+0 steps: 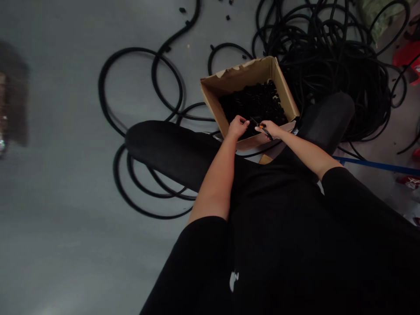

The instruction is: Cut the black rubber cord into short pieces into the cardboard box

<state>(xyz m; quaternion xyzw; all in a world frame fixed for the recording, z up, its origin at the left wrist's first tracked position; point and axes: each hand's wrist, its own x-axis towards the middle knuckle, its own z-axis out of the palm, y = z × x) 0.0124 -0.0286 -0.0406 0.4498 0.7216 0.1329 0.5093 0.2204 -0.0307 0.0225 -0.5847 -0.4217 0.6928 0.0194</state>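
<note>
Dozens of short black tubing pieces (252,103) lie heaped across the bottom of an open cardboard box (278,78), well short of its rim. Box sits on the grey floor (65,197) between the seated person's knees, its near edge just beyond both hands. Much of the work looks unfinished: a large tangled heap of uncut black tubing (321,48) lies beyond the box, and long loops of black tubing (101,87) sprawl across the floor on the other side. A few stray black offcuts (227,18) are scattered past the box.

Both hands are over the near part of the box, almost touching each other. Left hand (238,127) is closed, fingers curled and pinched on something too small to make out. Right hand (267,129) is closed around orange-handled scissors (261,126), blades pointing toward the left hand. Cannot tell whether anything lies between the blades. Further off, a blue strip (377,165) and a red object (408,59) lie at the floor's far side.
</note>
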